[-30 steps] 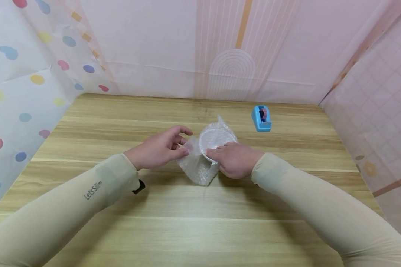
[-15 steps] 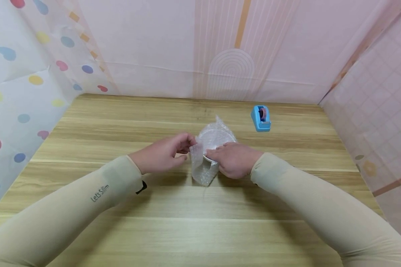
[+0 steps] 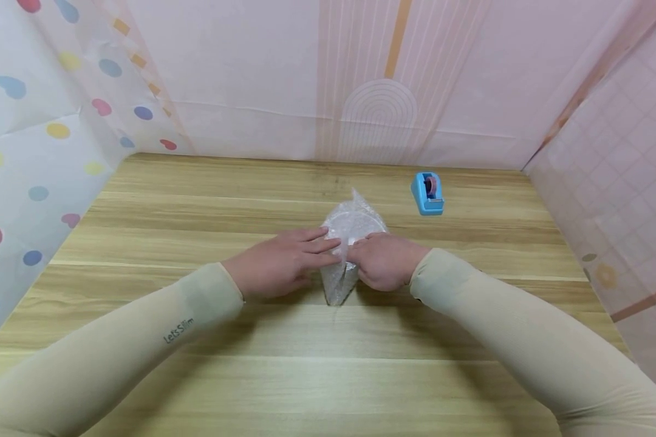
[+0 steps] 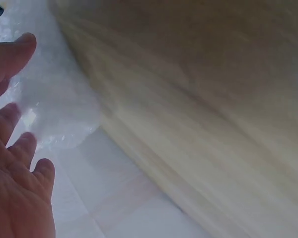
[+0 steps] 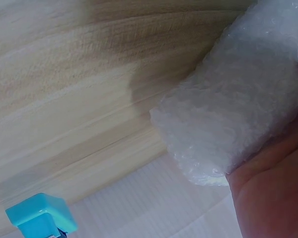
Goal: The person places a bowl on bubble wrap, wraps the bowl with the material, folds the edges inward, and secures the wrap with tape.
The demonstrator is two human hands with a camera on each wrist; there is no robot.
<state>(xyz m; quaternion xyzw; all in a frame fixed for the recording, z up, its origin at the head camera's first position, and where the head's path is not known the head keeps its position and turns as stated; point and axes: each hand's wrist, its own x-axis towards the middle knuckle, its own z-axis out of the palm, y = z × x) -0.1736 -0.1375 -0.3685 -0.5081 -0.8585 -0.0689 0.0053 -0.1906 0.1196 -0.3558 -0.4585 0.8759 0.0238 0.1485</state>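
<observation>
A round white-rimmed container, a bowl or cup, sits on the table inside clear bubble wrap [image 3: 339, 282]; its kind is hidden by the wrap. My left hand [image 3: 281, 261] lies with its fingers stretched over the left flap, touching the wrap near the rim. In the left wrist view its spread fingertips [image 4: 25, 141] show beside the crinkled bubble wrap [image 4: 59, 104]. From the right, my right hand [image 3: 385, 261] holds the wrapped container, its bent fingers over the top. Its palm stands against the wrap's side in the right wrist view, where most of the fingers are out of frame.
A light blue tape dispenser [image 3: 428, 194] with a pink roll stands at the back right of the wooden table [image 3: 328, 376]. Patterned sheets rise behind the table and at both sides. Another wrap corner [image 3: 356, 197] sticks up at the back.
My left hand has moved right, folding the left wrap flap up and over the rim, and its fingers have straightened onto it. The right hand stays nearly still.
</observation>
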